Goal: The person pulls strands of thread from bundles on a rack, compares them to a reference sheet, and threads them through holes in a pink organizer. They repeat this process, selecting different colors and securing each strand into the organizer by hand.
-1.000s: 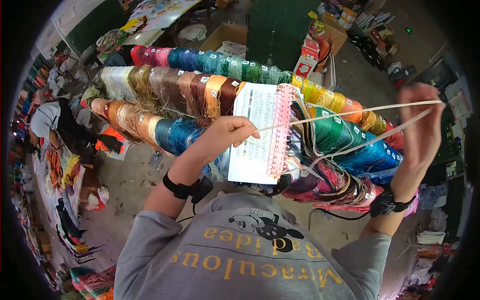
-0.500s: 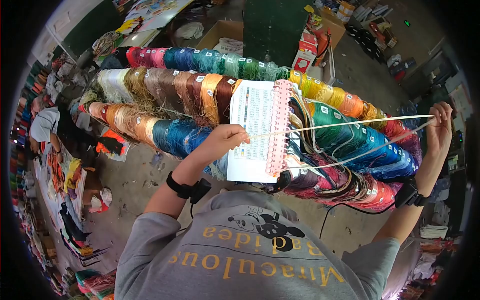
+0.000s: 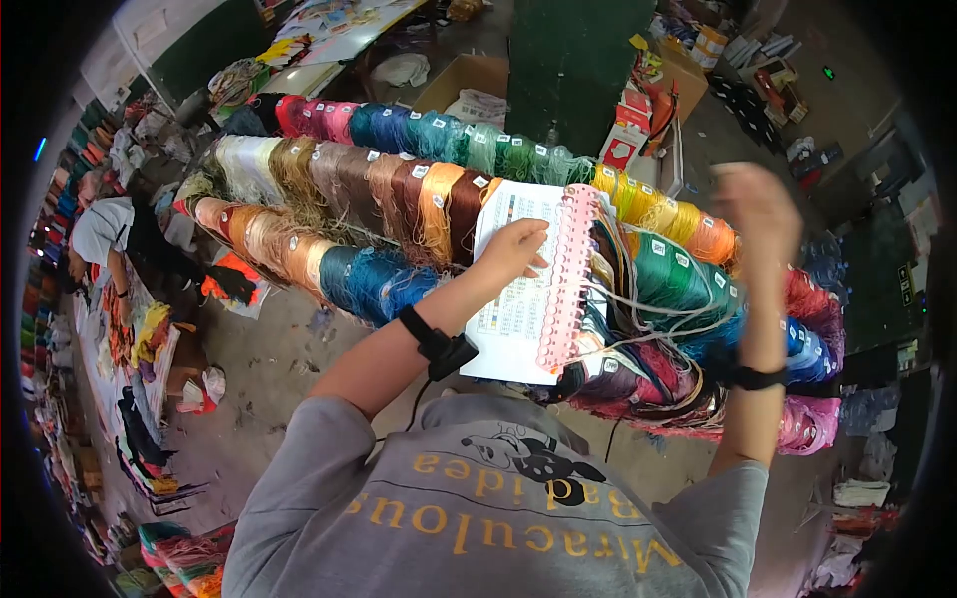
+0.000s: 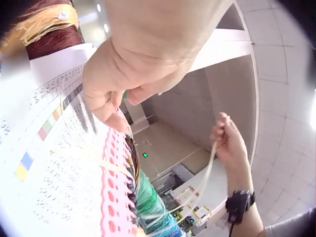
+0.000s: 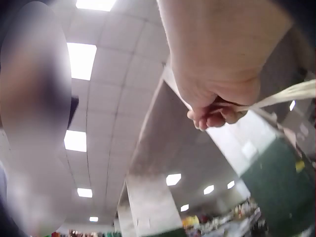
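Note:
My left hand (image 3: 513,249) is over the printed sheet (image 3: 518,299), fingers loosely bent, with no strand visible between them. In the left wrist view, the hand (image 4: 140,64) hangs beside the pink perforated strip (image 4: 112,192). Raised at the right, my right hand (image 3: 763,209) is blurred in the head view. The right wrist view shows that hand (image 5: 222,94) with curled fingers gripping a cream strand (image 5: 286,95). From the strip's side, pale strands (image 3: 658,311) cross the green thread bundle (image 3: 673,267).
Rows of labelled thread bundles, among them brown (image 3: 344,179), blue (image 3: 374,284) and yellow (image 3: 648,204), lie around the sheet. Behind them stand a cardboard box (image 3: 464,80) and a green panel (image 3: 563,70). A person (image 3: 105,229) bends over a table at the left.
The strand stretched between both hands has left my left hand, which has shifted right and up over the sheet. My right hand has swung inward and up, and the strands near the strip hang slacker.

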`<state>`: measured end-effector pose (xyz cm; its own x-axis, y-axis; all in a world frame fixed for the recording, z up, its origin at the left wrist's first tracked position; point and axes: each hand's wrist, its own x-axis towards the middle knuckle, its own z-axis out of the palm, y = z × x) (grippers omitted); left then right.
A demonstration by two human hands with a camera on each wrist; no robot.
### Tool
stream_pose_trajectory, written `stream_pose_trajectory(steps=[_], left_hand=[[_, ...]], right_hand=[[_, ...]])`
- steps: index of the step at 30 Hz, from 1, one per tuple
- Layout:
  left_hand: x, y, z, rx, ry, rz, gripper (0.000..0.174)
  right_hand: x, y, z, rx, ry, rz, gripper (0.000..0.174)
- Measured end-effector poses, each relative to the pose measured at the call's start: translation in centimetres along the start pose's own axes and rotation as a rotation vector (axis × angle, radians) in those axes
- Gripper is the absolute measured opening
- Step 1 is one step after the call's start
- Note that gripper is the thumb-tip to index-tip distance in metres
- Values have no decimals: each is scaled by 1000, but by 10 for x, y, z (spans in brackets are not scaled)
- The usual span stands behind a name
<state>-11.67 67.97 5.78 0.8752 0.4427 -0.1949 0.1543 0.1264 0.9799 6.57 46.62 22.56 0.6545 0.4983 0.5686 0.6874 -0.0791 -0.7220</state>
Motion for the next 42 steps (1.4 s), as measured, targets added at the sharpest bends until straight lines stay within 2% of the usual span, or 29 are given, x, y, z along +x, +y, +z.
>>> stream_pose_trajectory(steps=[1, 2, 3, 4, 6, 7, 10, 12, 15, 17, 21, 24, 26, 27, 29, 30, 32, 33, 34, 35, 36, 37, 40, 41, 42], left_hand=[[9, -4, -2, -103, -11, -38, 41], [12, -1, -2, -97, -9, -30, 41], [13, 3, -1, -129, -23, -108, 41], [16, 6, 0, -160, -38, -185, 41], [25, 5, 1, -142, -53, -212, 41], [28, 4, 2, -164, -63, -235, 40], [41, -3, 8, -209, -55, -245, 33], [48, -9, 13, -194, -32, -120, 29], [54, -9, 18, -164, -4, -80, 24], [56, -8, 19, -175, 4, -54, 24], [58, -2, 22, -174, 6, -27, 24], [59, 2, 25, -142, 0, -34, 26], [60, 1, 26, -136, -6, -18, 24], [61, 1, 27, -130, -14, -2, 22], [63, 0, 26, -36, -17, 41, 21], [65, 0, 25, 58, -21, 85, 19], [66, 0, 14, 133, 36, 72, 18], [64, 0, 6, 208, 86, 60, 17], [57, 9, -4, 20, 110, -17, 17], [48, 19, -21, -175, 42, -65, 15], [47, 22, -41, -439, -93, -82, 12], [35, 44, -45, -618, -112, -37, 13], [15, 79, -72, -1103, -534, 76, 15], [16, 78, -69, -1101, -529, 80, 15], [18, 77, -61, -1002, -395, 81, 13]], right_hand=[[-13, 26, 43, 157, -188, -43, 17], [-24, 47, 78, 121, -364, 66, 14], [-37, 74, 112, 311, -435, 159, 13], [-46, 84, 129, 161, -489, 143, 13], [-55, 88, 150, 158, -455, 204, 9], [-57, 96, 157, 250, -452, 308, 8], [-55, 101, 156, 238, -446, 360, 10], [-58, 103, 156, 200, -418, 322, 14], [-61, 102, 156, 199, -368, 340, 14], [-64, 107, 159, 95, -291, 262, 15], [-62, 101, 157, -36, -298, 206, 14], [-60, 111, 157, 60, -322, 191, 11], [-56, 117, 156, 373, -430, 398, 10], [-54, 114, 154, 374, -432, 398, 10], [-51, 107, 151, 452, -453, 518, 10], [-53, 107, 152, 455, -456, 517, 10], [-57, 109, 153, 222, -399, 295, 14], [-59, 113, 155, 226, -402, 292, 14], [-60, 117, 160, 142, -382, 239, 15], [-61, 121, 163, 61, -358, 189, 15], [-62, 117, 161, 69, -351, 193, 15], [-60, 109, 158, 36, -364, 166, 17], [-63, 111, 158, 13, -393, 123, 19], [-64, 114, 159, 13, -412, 101, 20], [-65, 114, 159, 13, -419, 92, 20]])
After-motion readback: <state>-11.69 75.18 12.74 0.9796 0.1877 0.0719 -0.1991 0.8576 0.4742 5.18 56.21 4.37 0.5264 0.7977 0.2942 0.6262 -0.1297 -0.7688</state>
